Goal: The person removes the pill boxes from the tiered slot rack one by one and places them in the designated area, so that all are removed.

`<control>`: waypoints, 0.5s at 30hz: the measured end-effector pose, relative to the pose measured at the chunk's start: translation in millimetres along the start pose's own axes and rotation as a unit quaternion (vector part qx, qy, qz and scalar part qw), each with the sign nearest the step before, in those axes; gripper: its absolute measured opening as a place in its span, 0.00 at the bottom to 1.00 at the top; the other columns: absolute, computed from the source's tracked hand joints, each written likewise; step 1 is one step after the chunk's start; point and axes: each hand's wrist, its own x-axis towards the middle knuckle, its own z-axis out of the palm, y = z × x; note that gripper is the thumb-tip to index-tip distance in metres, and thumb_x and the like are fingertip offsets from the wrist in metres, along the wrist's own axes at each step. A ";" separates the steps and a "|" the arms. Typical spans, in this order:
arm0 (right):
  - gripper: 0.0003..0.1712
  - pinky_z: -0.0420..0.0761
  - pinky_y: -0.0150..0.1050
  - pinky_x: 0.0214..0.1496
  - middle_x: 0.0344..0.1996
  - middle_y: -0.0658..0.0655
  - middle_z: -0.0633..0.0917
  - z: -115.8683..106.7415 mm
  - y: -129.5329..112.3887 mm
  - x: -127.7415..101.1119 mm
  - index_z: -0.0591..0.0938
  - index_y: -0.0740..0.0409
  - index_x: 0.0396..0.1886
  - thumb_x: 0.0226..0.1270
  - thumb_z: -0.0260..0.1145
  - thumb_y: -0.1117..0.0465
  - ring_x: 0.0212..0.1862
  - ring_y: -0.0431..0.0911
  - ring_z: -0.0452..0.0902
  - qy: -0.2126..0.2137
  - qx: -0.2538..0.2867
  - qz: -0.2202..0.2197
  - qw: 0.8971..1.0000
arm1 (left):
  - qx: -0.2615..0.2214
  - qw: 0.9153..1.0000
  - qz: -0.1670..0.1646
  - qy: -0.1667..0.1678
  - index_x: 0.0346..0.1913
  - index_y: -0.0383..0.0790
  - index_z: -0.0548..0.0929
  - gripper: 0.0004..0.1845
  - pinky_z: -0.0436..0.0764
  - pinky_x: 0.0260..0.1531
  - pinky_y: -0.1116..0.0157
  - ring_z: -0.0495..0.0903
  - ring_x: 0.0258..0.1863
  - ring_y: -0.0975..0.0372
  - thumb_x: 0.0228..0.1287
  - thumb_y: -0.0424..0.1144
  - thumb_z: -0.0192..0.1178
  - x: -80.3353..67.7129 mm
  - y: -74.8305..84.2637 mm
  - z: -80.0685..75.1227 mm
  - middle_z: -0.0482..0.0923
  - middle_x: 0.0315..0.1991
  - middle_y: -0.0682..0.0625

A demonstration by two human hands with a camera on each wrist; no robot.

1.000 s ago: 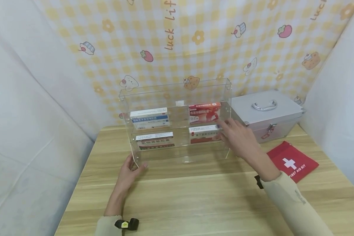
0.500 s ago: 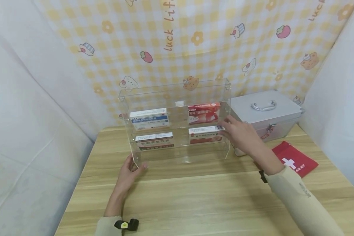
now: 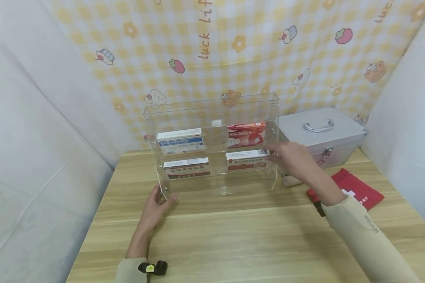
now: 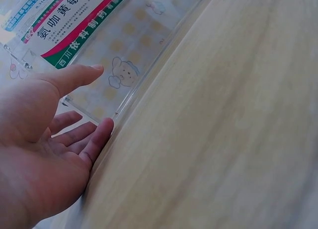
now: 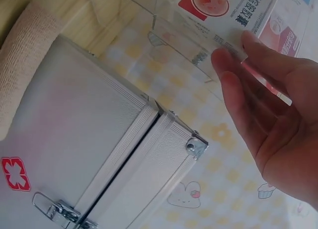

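A clear acrylic display rack point(image 3: 216, 191) stands on the table with several medicine boxes on its tiers. My left hand point(image 3: 156, 208) is at the rack's lower left corner, thumb in front of the side panel, fingers loosely bent beside it. My right hand point(image 3: 292, 159) reaches to the right end of the lower right medicine box point(image 3: 248, 162); thumb and fingertips touch or nearly touch that end, without a clear grip. Above it is a red medicine box point(image 3: 246, 136). On the left are a blue-and-white medicine box point(image 3: 182, 145) and, below it, another medicine box point(image 3: 187, 170).
A silver metal case point(image 3: 322, 135) with a handle and latch stands right of the rack. Near its front corner lies a beige bandage roll point(image 5: 30, 55). A red first aid pouch point(image 3: 361, 192) lies partly under my right forearm. A checked cloth point(image 3: 212, 59) hangs behind.
My right hand has shifted slightly right and up, its fingers uncovering the lower right medicine box's end. The left hand has stayed at the rack's corner.
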 end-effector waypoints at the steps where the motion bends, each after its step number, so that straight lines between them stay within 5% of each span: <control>1: 0.18 0.69 0.38 0.18 0.34 0.52 0.89 0.0 0.6 -0.2 0.86 0.51 0.51 0.60 0.74 0.60 0.23 0.42 0.75 0.002 0.006 0.002 1.000 | 0.002 1.000 0.001 0.001 0.77 0.49 0.54 0.45 0.64 0.65 0.48 0.54 0.73 0.50 0.63 0.45 0.68 0.2 -0.1 0.2 0.53 0.76 0.46; 8: 0.19 0.65 0.37 0.16 0.29 0.53 0.88 -2.1 1.6 -0.2 0.86 0.50 0.52 0.61 0.73 0.61 0.16 0.40 0.65 0.012 0.028 0.025 0.999 | -0.004 1.000 -0.016 -0.009 0.77 0.41 0.53 0.43 0.63 0.65 0.48 0.53 0.73 0.47 0.65 0.38 0.66 -11.0 33.0 2.6 0.50 0.76 0.40; 15: 0.17 0.70 0.37 0.17 0.26 0.53 0.88 -2.1 3.1 0.1 0.87 0.51 0.51 0.61 0.73 0.61 0.18 0.38 0.75 0.068 0.041 0.017 0.997 | 0.003 1.000 -0.016 -0.007 0.77 0.41 0.53 0.43 0.63 0.66 0.48 0.53 0.73 0.47 0.65 0.39 0.66 -10.2 32.8 2.1 0.50 0.76 0.39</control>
